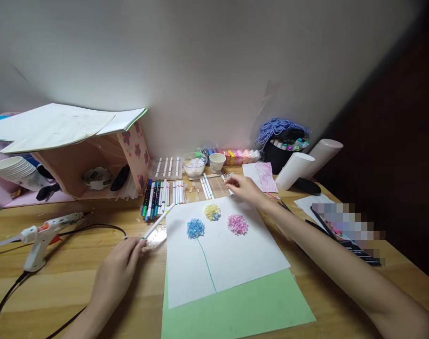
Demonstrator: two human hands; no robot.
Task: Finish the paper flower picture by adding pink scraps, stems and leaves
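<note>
Left fingers (138,243) pinching marker (158,221); right fingers (237,182) — grip unclear; cup (217,162) beyond; glue gun (38,248) leftward

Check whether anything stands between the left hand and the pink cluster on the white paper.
Yes: the blue cluster lies in the direct path from the left hand, which holds a white marker, to the pink cluster. The yellow cluster sits slightly farther back.

Box (136,153), pink, flower-patterned side, on wooden surface (69,282). Papers (59,121) across its top, overhanging. Stacked cups (19,174) at its left, tilted. Glue gun (40,245) in front of it, black cord. Right of box: clear bowl (191,173), then small cup (217,165). Far right of box: black holder (274,159), blue yarn (280,128) on top; two white tubes (295,170).
</note>
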